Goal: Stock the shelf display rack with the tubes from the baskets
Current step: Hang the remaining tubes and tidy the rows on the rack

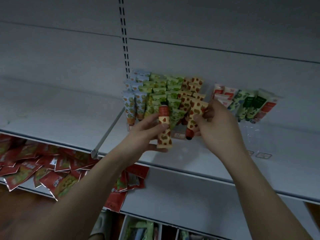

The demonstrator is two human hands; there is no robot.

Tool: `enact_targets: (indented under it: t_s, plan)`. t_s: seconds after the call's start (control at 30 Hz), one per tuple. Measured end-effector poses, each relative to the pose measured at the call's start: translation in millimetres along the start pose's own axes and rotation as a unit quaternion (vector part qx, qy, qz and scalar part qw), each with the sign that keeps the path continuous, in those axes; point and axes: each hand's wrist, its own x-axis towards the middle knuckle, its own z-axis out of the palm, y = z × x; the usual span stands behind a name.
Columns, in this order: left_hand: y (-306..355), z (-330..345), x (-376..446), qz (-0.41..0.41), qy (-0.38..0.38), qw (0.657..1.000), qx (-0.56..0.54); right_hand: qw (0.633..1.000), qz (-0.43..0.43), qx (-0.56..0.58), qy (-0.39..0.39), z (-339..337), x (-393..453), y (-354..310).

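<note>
Tubes (164, 130), strawberry-patterned, seemingly red-capped, gripped by both hands.

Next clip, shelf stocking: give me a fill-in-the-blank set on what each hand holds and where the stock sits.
1. The left hand holds a strawberry-print tube with its cap pointing ____.
2. The right hand holds a second strawberry tube with its cap pointing ____.
3. In the display rack, the green-print tubes stand between the blue-white tubes and the ____-print tubes.
4. The red packets lie on the shelf ____ the rack.

Missing words: up; down; strawberry; below
</note>
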Motion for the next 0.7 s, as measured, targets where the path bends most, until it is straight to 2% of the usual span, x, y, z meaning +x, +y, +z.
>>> enact_targets:
  t_s: [0.13,0.27,0.43,0.57,0.7]
  plan:
    - [-0.9,-4.2,-3.8,0.000,-0.032,0.991,0.132,0.990,-0.055,-0.109,0.065,-6.4,6.7,-2.9]
    - [-5.3,-6.0,-4.7,-0.008,-0.074,0.956,0.285,0.990,-0.087,-0.100,0.050,-6.7,12.5,-7.5]
    - [-6.4,-2.1,-7.4,0.004,-0.106,0.936,0.335,0.986,-0.086,-0.138,0.020,-4.1,23.6,-5.8]
    - [-7.5,-3.1,0.6,0.024,-0.095,0.922,0.373,0.986,-0.077,-0.148,-0.018,-4.0,25.8,-5.0]
    - [-2.1,3.2,7.3,0.080,-0.009,0.913,0.400,0.980,-0.092,-0.173,-0.015,-0.2,26.3,-5.7]
